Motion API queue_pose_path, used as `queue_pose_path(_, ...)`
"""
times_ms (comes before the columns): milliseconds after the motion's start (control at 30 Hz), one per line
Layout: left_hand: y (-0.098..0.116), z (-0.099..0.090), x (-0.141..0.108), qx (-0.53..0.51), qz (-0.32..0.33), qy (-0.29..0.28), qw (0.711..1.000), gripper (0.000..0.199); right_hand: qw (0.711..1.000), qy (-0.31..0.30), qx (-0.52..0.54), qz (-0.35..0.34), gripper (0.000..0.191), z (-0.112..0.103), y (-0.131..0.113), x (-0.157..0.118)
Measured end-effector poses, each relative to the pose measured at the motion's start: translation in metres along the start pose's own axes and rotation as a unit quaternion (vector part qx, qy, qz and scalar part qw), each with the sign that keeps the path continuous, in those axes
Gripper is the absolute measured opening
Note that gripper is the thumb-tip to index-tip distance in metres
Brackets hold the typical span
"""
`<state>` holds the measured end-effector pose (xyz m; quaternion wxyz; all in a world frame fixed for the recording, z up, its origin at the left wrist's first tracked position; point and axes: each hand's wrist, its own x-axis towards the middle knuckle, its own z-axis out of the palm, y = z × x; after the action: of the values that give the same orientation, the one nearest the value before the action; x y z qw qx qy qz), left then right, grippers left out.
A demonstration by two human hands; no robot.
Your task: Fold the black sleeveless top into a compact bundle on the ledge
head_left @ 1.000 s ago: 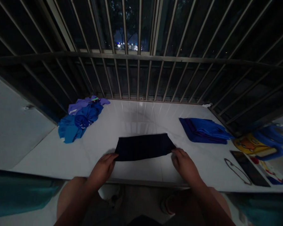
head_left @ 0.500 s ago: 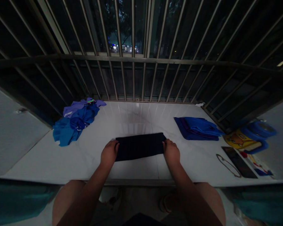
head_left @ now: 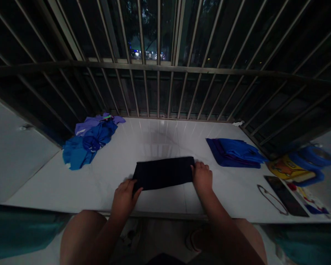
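A dark navy or black cloth, folded into a long flat strip, lies on the white ledge in front of me. Its kind of garment cannot be made out. At its near left corner, my left hand grips the edge, the thumb along the near side and the fingers at the end. My right hand is closed on the right end, thumb on top of the fabric and fingers curled beside it.
A crumpled heap of blue and purple clothes lies at the left. To the right is a stack of folded blue clothes. Beyond it are a yellow and blue container, a dark tablet-like slab and a cord loop. Metal bars line the back.
My left hand has slid from the strip's left end down to its near left corner, its thumb now farther from the fingers. My right hand stays at the right end. The view shifts slightly.
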<state>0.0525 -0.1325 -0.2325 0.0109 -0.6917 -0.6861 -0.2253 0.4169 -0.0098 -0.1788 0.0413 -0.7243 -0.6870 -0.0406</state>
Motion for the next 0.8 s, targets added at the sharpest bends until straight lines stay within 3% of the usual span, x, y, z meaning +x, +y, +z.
queue_pose_path(200, -0.026, -0.011, -0.009, 0.064, 0.044, -0.03, 0.997, 0.041, 1.0, -0.024, 0.016, 0.006, 0.031, -0.009, -0.001, 0.006)
queue_pose_path(333, -0.052, -0.021, 0.006, 0.041, 0.068, -0.023, 0.997, 0.044, 0.998, -0.043, 0.032, 0.022, 0.027, -0.006, 0.003, -0.008)
queue_pose_path(433, -0.063, -0.03, 0.023, -0.001, 0.046, -0.015, 0.999, 0.046, 0.997, -0.01, 0.063, 0.035, 0.028, -0.003, 0.011, -0.025)
queue_pose_path(567, -0.054, -0.036, 0.042, -0.009, -0.008, -0.026, 1.0, 0.047, 0.994, 0.01, 0.105, -0.017, 0.031, -0.001, 0.017, -0.045)
queue_pose_path(667, -0.04, -0.029, 0.048, 0.002, -0.036, -0.043, 0.998, 0.045, 0.992, -0.014, 0.112, -0.049, 0.033, 0.004, 0.015, -0.052)
queue_pose_path(800, -0.026, -0.018, 0.047, 0.025, -0.063, -0.06, 0.996, 0.043, 0.993, -0.029, 0.107, -0.048, 0.02, 0.012, 0.011, -0.051)
